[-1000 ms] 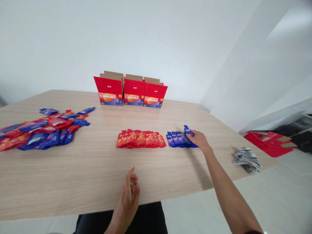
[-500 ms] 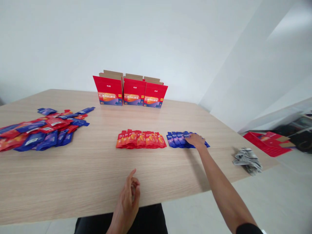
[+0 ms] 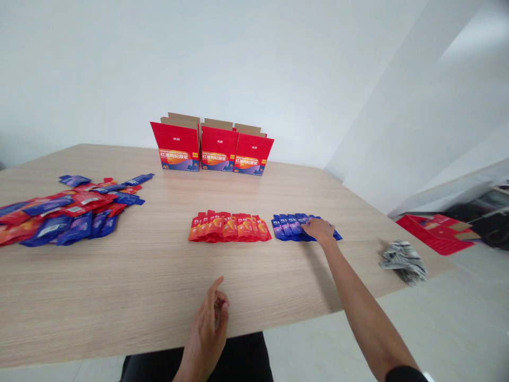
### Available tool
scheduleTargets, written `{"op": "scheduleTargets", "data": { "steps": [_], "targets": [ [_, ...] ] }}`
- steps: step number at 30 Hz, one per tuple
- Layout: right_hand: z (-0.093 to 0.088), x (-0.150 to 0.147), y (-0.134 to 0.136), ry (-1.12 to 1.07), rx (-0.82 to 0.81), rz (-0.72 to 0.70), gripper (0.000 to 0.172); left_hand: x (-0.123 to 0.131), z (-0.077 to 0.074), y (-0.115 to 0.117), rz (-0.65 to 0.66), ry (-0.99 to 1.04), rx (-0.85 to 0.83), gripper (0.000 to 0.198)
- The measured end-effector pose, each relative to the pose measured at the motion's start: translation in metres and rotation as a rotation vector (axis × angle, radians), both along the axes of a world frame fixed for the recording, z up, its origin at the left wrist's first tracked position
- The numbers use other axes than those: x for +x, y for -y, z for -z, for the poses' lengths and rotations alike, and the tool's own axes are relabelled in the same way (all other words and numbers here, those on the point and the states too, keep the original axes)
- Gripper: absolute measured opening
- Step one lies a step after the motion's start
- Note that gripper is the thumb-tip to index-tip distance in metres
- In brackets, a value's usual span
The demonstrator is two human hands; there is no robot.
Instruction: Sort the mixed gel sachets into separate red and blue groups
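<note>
Nearest to us, bottom centre of the frame, there's a bit of our black trousers (image 3: 242,353), with our left hand (image 3: 209,321) in front of them by the near edge of the table (image 3: 159,286). Nothing in that one: index finger poking out, the rest loosely curled, thumb apart from the fingertip. Can't tell if it's actually touching the wood.

Over at lower right we've got a crumpled striped cloth (image 3: 403,262) near the table's edge. Past that edge, far right, sits a red carton (image 3: 435,233), kinda blurry.

Moving up to the middle, we've got red pouches (image 3: 229,228) overlapping in a neat row, printed sides up. Just right of those is a row of blue pouches (image 3: 287,228), also overlapping, and our right hand (image 3: 318,229) is down on its right end. Fingers point left over the pouches, but their tips are hard to make out, so we can't say if they're pinching one or just pressing.

Middle left is a messy mixed pile (image 3: 85,204), red and blue all jumbled.

Farther back, upper centre, three red boxes (image 3: 218,151) stand side by side with their flaps up, before a pale wall (image 3: 238,63).
</note>
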State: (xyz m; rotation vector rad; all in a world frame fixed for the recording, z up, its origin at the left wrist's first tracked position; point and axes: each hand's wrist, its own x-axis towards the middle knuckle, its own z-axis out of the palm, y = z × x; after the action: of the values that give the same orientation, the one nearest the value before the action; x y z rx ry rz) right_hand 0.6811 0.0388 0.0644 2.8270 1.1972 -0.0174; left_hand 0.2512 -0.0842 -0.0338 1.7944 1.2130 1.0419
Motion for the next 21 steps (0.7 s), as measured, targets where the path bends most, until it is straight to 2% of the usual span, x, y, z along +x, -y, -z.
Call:
{"op": "scheduleTargets", "data": {
  "steps": [7,9,13,15,18,21],
  "targets": [
    [-0.011,-0.008,0.01,0.042,0.104,-0.001,0.048,-0.001,-0.004,0.0,0.004,0.008,-0.033,0.05],
    [-0.011,-0.024,0.02,0.058,0.226,-0.096,0.045,-0.003,-0.006,-0.004,0.01,0.041,-0.041,0.049],
    [0.007,-0.091,0.056,-0.045,0.645,-0.565,0.032,-0.022,-0.011,-0.023,0.0,0.091,-0.002,0.047],
    [0.022,-0.137,0.081,-0.174,0.746,-0.757,0.027,-0.041,-0.016,-0.038,-0.046,0.041,0.04,0.044],
    [0.041,-0.2,0.116,-0.356,0.791,-0.878,0.021,-0.083,-0.025,-0.064,-0.141,-0.077,0.071,0.043],
    [0.051,-0.244,0.137,-0.499,0.815,-0.905,0.021,-0.134,-0.034,-0.09,-0.292,-0.188,0.045,0.045]
  ]
}}
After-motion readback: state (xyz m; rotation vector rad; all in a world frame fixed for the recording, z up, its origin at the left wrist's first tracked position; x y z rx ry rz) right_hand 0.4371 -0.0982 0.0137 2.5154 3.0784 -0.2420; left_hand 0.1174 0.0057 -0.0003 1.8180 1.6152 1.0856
